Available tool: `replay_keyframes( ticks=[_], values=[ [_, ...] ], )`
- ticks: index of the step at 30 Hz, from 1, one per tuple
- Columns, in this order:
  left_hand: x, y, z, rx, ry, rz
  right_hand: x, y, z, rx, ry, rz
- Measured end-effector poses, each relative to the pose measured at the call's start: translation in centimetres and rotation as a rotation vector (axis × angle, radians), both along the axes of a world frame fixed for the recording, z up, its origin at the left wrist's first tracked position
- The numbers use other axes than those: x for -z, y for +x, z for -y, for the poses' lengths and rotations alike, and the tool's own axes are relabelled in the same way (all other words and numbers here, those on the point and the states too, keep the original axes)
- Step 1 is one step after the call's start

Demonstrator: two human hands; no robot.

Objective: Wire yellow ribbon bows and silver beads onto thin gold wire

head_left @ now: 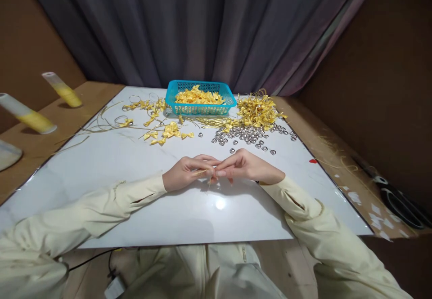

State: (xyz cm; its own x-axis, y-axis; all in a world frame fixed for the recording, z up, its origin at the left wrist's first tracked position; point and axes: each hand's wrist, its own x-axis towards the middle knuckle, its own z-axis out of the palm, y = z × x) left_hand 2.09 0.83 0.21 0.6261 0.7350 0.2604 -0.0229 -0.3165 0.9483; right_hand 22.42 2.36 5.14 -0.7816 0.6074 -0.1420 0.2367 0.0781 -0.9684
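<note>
Both hands meet over the middle of a white glossy board [141,209]. My left hand [187,172] is closed, its fingers pinching a thin yellow ribbon strip [202,171]. My right hand [243,166] is closed too, its fingertips pinched on the same strip where the two hands touch. A short end of the strip hangs below the fingers toward the board. Both arms wear pale cream sleeves.
A blue basket [200,105] of yellow bows stands at the board's far edge. Loose yellow bows [168,131] lie to its left, a heap of yellow ribbon loops [258,109] to its right, and several silver beads [249,135] beyond my hands. Yellow spools [64,90] stand on the left.
</note>
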Motion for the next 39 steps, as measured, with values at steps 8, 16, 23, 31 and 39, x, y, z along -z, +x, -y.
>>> replay_keyframes(
  ticks=[8, 16, 23, 31, 39],
  values=[
    [-0.3, -0.1, 0.0, -0.017, -0.177, 0.029, -0.1, 0.2, -0.1, -0.036, 0.171, 0.074],
    [-0.1, -0.3, -1.0, 0.13, -0.681, 0.164, 2.4, 0.1, -0.5, 0.255, 1.449, 0.135],
    [-0.1, -0.2, -1.4, 0.21, -0.751, 0.135, 3.4, -1.3, -0.5, -0.021, 1.729, 0.232],
    [0.0, -0.4, -1.6, 0.175, -0.715, 0.044, 3.6, -1.0, -0.8, 0.11, 1.828, 0.187],
    [0.3, 0.0, -1.7, 0.095, -0.733, 0.139, 4.1, -0.9, -1.0, 0.161, 1.793, 0.363]
  ],
)
